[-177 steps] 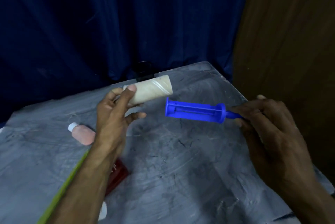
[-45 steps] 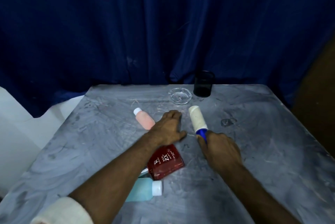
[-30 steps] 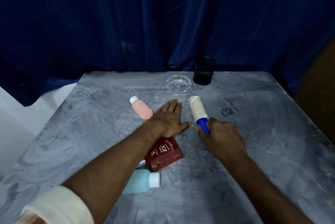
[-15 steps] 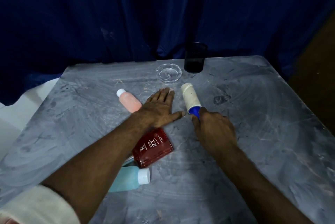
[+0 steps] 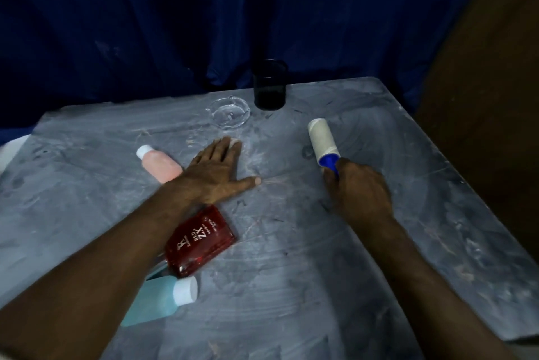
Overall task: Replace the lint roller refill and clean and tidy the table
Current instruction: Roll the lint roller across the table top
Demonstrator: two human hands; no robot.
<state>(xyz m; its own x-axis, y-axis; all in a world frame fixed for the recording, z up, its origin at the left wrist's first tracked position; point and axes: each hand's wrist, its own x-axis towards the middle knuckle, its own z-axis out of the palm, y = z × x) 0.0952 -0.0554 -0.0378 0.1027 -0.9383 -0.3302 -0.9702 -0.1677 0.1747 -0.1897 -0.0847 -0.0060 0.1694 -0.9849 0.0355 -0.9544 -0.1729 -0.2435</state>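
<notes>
At lower left a blue bottle (image 5: 157, 298) and red bottle (image 5: 201, 238) lie by the forearm, untidied. The left hand (image 5: 217, 174), fingers spread flat and holding nothing, probably braces the surface (image 5: 291, 286). Right of centre, the right hand (image 5: 360, 192) grips the lint roller (image 5: 322, 140), its refill pressed down, likely for rolling up dust.
</notes>
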